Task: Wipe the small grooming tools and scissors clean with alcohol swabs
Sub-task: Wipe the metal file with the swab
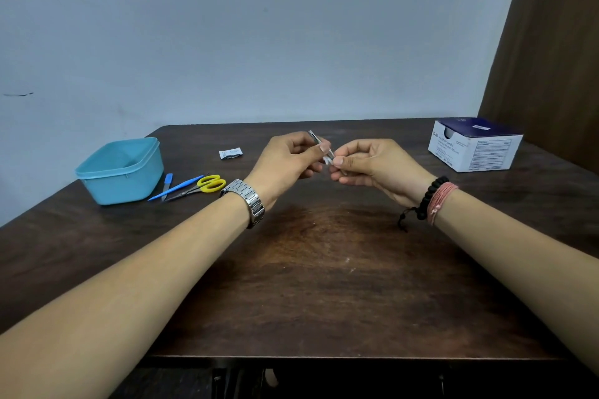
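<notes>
Left hand (288, 157) grips a small metal tool (319, 144); right hand (366, 162) pinches a swab (328, 161) on it. Wiping step, I'd say; scissors (201, 187) likely next.

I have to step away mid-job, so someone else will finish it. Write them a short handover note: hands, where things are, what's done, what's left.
Left hand: grips a small metal tool above the table.
Right hand: pinches a white swab against that tool's lower end.
Yellow-handled scissors, a blue stick tool and a blue-handled file lie beside the teal tub, far left.
A torn swab packet lies behind the left hand; the swab box sits far right.
Done: one swab opened, metal tool being wiped.
Left: apparently the scissors and the two blue tools.
</notes>
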`<state>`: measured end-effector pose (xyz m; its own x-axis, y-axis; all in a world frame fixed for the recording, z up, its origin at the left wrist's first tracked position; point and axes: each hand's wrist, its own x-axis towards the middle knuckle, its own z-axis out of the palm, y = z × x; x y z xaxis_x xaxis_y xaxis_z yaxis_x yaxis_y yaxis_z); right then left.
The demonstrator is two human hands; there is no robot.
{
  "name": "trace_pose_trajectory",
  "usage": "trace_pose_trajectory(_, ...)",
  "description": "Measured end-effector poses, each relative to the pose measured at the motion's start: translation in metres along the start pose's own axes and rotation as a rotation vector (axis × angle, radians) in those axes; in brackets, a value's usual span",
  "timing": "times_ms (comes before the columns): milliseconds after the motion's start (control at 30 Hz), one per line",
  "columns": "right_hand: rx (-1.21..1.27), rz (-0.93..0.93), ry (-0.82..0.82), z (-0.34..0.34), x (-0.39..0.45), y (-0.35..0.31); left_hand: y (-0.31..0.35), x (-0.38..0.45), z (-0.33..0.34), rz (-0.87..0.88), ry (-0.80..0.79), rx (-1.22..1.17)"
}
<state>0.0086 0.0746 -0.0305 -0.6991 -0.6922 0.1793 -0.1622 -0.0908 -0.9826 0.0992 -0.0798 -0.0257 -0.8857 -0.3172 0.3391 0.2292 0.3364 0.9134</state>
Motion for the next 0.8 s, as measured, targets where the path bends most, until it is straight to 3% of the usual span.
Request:
trace_pose_trajectory(367, 0.048, -0.026, 0.004, -0.0017, 0.0019, 0.0010, 0.0036, -0.0036, -0.0003, 0.000, -0.081, -0.033)
trace_pose_trajectory(800, 0.214, 0.165, -0.255, -0.0069, 0.0009, -0.0002, 0.0096, -0.0049, -0.0062, 0.024, -0.163, -0.009)
